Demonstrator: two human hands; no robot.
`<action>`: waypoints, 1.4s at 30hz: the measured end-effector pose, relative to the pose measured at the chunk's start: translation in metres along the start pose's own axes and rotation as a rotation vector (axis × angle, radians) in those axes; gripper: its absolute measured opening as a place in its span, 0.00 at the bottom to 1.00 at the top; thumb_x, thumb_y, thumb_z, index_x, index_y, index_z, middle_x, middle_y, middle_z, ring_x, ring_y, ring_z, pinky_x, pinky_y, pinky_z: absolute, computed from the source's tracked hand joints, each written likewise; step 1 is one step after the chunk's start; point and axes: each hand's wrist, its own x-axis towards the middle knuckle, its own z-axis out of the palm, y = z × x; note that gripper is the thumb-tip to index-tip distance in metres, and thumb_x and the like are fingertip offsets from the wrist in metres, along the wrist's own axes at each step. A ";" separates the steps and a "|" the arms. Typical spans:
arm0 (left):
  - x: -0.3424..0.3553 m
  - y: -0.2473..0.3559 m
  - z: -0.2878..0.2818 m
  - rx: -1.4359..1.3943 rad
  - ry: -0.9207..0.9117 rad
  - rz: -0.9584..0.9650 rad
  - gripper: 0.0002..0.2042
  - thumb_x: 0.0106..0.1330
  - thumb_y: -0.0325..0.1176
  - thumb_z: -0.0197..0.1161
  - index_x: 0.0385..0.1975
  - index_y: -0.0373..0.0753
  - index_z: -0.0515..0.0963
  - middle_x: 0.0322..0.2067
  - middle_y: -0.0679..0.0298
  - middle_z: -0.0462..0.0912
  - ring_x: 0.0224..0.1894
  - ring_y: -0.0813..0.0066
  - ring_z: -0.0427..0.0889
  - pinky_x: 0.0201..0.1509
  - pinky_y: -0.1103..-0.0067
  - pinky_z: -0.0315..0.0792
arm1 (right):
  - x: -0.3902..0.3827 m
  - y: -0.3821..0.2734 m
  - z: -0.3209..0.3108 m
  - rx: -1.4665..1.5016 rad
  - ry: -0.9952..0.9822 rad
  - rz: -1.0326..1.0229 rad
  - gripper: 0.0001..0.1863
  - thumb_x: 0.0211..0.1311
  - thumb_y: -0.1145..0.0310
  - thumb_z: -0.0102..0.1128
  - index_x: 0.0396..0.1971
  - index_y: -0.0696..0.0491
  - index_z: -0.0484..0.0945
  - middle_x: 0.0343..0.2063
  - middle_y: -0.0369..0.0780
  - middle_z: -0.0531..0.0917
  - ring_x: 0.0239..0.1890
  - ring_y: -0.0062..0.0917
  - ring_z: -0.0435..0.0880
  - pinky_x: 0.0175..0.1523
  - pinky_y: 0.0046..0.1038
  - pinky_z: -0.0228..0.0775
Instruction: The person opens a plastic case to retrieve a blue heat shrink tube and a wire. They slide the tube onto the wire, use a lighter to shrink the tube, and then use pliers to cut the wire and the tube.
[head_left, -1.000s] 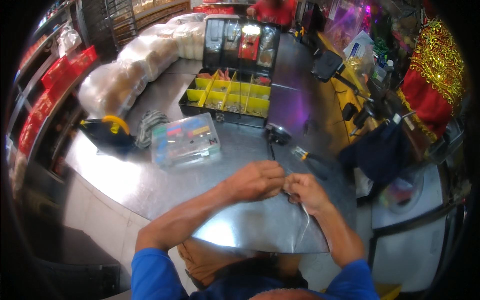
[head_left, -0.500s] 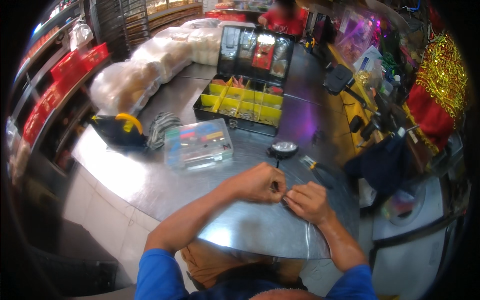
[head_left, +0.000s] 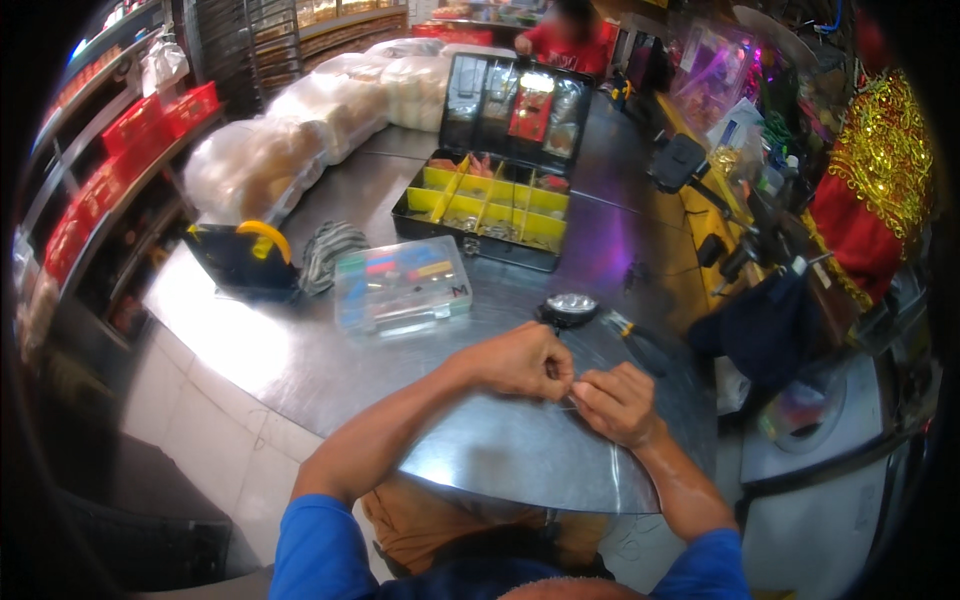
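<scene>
My left hand (head_left: 524, 362) and my right hand (head_left: 617, 403) meet above the front part of the metal table (head_left: 390, 370). The fingers of both are pinched, almost touching each other. Something thin and pale, like a wire or thread, shows faintly between the fingertips, too small to name. Just beyond my hands lies a round black lamp (head_left: 570, 308) with a clear lens. To its right rests a pair of pliers (head_left: 632, 335) with yellow and dark handles.
An open black toolbox (head_left: 480, 215) with yellow compartments stands farther back. Nearer are a clear plastic case (head_left: 405, 290), a striped cloth (head_left: 333, 250) and a black-and-yellow bag (head_left: 240, 262). Bagged bread (head_left: 250, 170) lines the left edge. Someone in red (head_left: 568, 45) is at the far end.
My hands stay pinched together in nearly the same place, with slight finger movement. The whole view has shifted very slightly; the objects on the table look unmoved.
</scene>
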 end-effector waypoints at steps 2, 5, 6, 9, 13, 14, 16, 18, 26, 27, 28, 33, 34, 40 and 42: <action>0.000 -0.002 0.001 -0.008 0.006 0.007 0.06 0.55 0.28 0.72 0.30 0.35 0.87 0.25 0.65 0.86 0.25 0.83 0.78 0.29 0.79 0.72 | 0.002 0.000 0.000 0.001 0.003 0.001 0.11 0.50 0.73 0.77 0.33 0.54 0.85 0.32 0.36 0.86 0.24 0.22 0.80 0.29 0.26 0.68; 0.001 -0.010 0.004 -0.019 0.047 0.030 0.06 0.56 0.28 0.72 0.31 0.34 0.87 0.26 0.64 0.87 0.25 0.82 0.79 0.29 0.78 0.73 | 0.004 0.000 0.001 0.002 0.007 0.015 0.10 0.51 0.73 0.77 0.32 0.55 0.84 0.30 0.36 0.86 0.24 0.23 0.80 0.30 0.26 0.67; 0.002 -0.009 0.004 -0.011 0.065 0.039 0.06 0.56 0.28 0.72 0.31 0.34 0.87 0.26 0.63 0.87 0.26 0.82 0.79 0.30 0.78 0.73 | 0.004 0.000 0.002 0.000 0.007 0.024 0.09 0.51 0.74 0.76 0.31 0.55 0.84 0.29 0.36 0.85 0.24 0.23 0.80 0.30 0.26 0.67; 0.002 -0.005 0.003 0.033 0.082 0.045 0.05 0.56 0.28 0.72 0.30 0.34 0.87 0.27 0.63 0.87 0.28 0.81 0.81 0.31 0.77 0.75 | 0.004 0.000 0.002 -0.011 -0.041 0.063 0.07 0.52 0.74 0.74 0.29 0.55 0.83 0.26 0.36 0.83 0.22 0.23 0.78 0.31 0.27 0.66; 0.005 -0.007 0.008 0.066 0.119 0.107 0.05 0.54 0.27 0.72 0.28 0.34 0.86 0.27 0.60 0.87 0.29 0.73 0.84 0.34 0.74 0.77 | 0.000 0.001 0.002 0.006 -0.094 0.140 0.05 0.52 0.75 0.70 0.28 0.54 0.82 0.23 0.36 0.80 0.21 0.27 0.75 0.32 0.28 0.63; 0.005 -0.008 0.012 0.117 0.171 0.181 0.05 0.53 0.26 0.72 0.27 0.34 0.85 0.27 0.59 0.86 0.29 0.69 0.84 0.34 0.73 0.77 | -0.001 -0.002 0.001 0.034 -0.098 0.184 0.05 0.52 0.75 0.69 0.28 0.54 0.81 0.23 0.37 0.79 0.21 0.29 0.75 0.32 0.29 0.64; 0.009 -0.011 0.019 0.217 0.275 0.329 0.04 0.51 0.25 0.71 0.26 0.35 0.84 0.26 0.57 0.84 0.30 0.61 0.84 0.35 0.71 0.78 | 0.000 0.000 0.007 0.111 -0.050 0.320 0.03 0.54 0.75 0.66 0.27 0.55 0.80 0.22 0.38 0.78 0.21 0.29 0.74 0.32 0.30 0.64; 0.017 -0.028 0.024 0.356 0.390 0.564 0.04 0.50 0.23 0.70 0.25 0.35 0.81 0.27 0.57 0.82 0.31 0.55 0.83 0.37 0.68 0.78 | -0.006 0.000 0.011 0.394 -0.057 0.608 0.04 0.58 0.74 0.61 0.26 0.57 0.78 0.20 0.37 0.78 0.22 0.24 0.75 0.30 0.30 0.64; 0.018 -0.022 0.027 0.449 0.394 0.674 0.06 0.51 0.21 0.70 0.27 0.35 0.81 0.31 0.60 0.83 0.33 0.61 0.84 0.36 0.70 0.80 | -0.010 0.012 -0.003 1.476 -0.099 1.425 0.05 0.68 0.73 0.59 0.32 0.56 0.81 0.24 0.31 0.78 0.18 0.12 0.68 0.28 0.20 0.62; 0.016 -0.021 0.024 0.412 0.389 0.602 0.05 0.51 0.21 0.70 0.27 0.35 0.81 0.31 0.60 0.84 0.33 0.62 0.85 0.36 0.71 0.80 | -0.009 0.009 0.001 1.284 -0.045 1.312 0.03 0.66 0.74 0.61 0.33 0.57 0.81 0.24 0.31 0.79 0.19 0.13 0.70 0.29 0.21 0.64; 0.016 -0.021 0.022 0.377 0.383 0.530 0.05 0.52 0.21 0.70 0.27 0.36 0.81 0.31 0.61 0.84 0.33 0.62 0.85 0.36 0.72 0.80 | -0.009 0.004 0.005 1.094 0.004 1.194 0.02 0.65 0.75 0.63 0.34 0.57 0.82 0.25 0.32 0.79 0.21 0.13 0.72 0.29 0.21 0.66; 0.016 -0.025 0.016 0.331 0.364 0.398 0.05 0.52 0.22 0.72 0.27 0.37 0.83 0.30 0.64 0.86 0.31 0.71 0.84 0.33 0.76 0.79 | -0.003 -0.001 0.004 0.292 -0.004 0.620 0.12 0.52 0.80 0.72 0.38 0.57 0.84 0.26 0.35 0.82 0.26 0.19 0.80 0.33 0.25 0.72; 0.016 -0.025 0.015 0.318 0.352 0.371 0.05 0.52 0.22 0.72 0.27 0.38 0.83 0.30 0.65 0.86 0.30 0.73 0.84 0.32 0.77 0.78 | -0.003 0.004 0.005 0.231 0.000 0.499 0.13 0.50 0.80 0.73 0.38 0.56 0.84 0.27 0.35 0.83 0.27 0.21 0.81 0.33 0.25 0.72; 0.014 -0.019 0.010 0.264 0.282 0.222 0.03 0.53 0.24 0.72 0.24 0.38 0.83 0.26 0.68 0.85 0.25 0.80 0.79 0.29 0.80 0.75 | -0.003 0.014 0.006 0.020 0.010 0.173 0.16 0.44 0.79 0.77 0.36 0.52 0.86 0.28 0.34 0.85 0.28 0.23 0.82 0.33 0.25 0.72; 0.013 -0.016 0.009 0.245 0.256 0.174 0.03 0.52 0.25 0.72 0.24 0.38 0.84 0.24 0.67 0.85 0.24 0.80 0.79 0.29 0.80 0.74 | -0.004 0.013 0.007 0.007 0.020 0.123 0.16 0.44 0.78 0.78 0.36 0.51 0.87 0.28 0.33 0.85 0.27 0.21 0.82 0.33 0.25 0.72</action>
